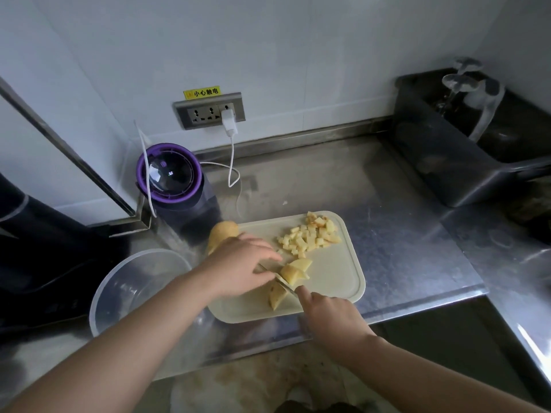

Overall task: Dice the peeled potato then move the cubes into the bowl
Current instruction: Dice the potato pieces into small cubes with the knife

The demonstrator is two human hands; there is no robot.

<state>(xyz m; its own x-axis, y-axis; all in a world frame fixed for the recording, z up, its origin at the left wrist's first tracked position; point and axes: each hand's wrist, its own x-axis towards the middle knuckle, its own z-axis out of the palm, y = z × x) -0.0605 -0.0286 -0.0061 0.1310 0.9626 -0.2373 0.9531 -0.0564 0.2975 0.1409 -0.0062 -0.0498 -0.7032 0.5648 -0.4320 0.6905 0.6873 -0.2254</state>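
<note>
On a pale cutting board (337,281) lie two peeled potato chunks (293,272) with a knife (281,281) cutting between them. My right hand (328,314) grips the knife handle at the board's front edge. My left hand (241,266) lies flat beside the chunks, fingers stretched toward the blade. A pile of small potato cubes (310,235) sits at the board's far right corner. A clear plastic bowl (119,287) stands left of the board. A whole potato (222,234) lies behind my left hand.
A purple-lidded appliance (171,174) stands behind the board, its white cable plugged into the wall socket (208,111). A steel sink with a tap (477,135) is at the far right. The steel counter's front edge (417,308) runs just below the board.
</note>
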